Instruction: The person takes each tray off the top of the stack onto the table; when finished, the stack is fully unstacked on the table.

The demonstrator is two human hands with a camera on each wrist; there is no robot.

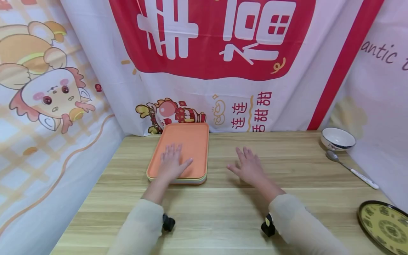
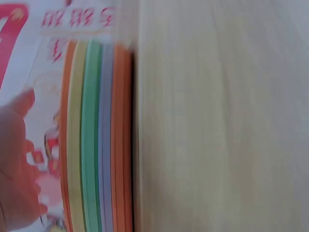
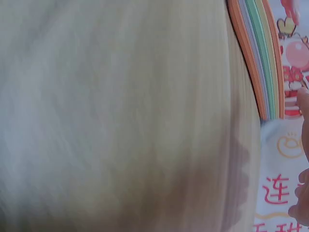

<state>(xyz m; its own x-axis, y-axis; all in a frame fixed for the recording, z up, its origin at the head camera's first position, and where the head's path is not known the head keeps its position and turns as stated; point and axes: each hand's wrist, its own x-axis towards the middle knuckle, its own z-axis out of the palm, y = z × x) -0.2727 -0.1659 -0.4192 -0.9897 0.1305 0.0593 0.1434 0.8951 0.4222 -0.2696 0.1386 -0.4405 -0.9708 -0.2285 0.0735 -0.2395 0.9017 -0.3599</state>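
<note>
A stack of rectangular trays (image 1: 191, 141) lies toward the back of the wooden table, an orange one on top. Seen edge-on in the left wrist view, the stacked trays (image 2: 91, 135) show orange, yellow, green, lilac and orange rims. My left hand (image 1: 171, 165) is over the top tray with its fingers spread, holding nothing; in the left wrist view that hand (image 2: 17, 164) stands above the upper rim. To the right of the stack, my right hand (image 1: 250, 169) hovers over the wood, fingers spread and holding nothing.
At the back right stands a white bowl (image 1: 338, 138), with a spoon (image 1: 352, 170) with a white handle in front of it. A round yellow tray (image 1: 387, 226) with a dark rim lies at the right front. Printed cloth (image 1: 287, 102) hangs behind the table (image 1: 216, 219).
</note>
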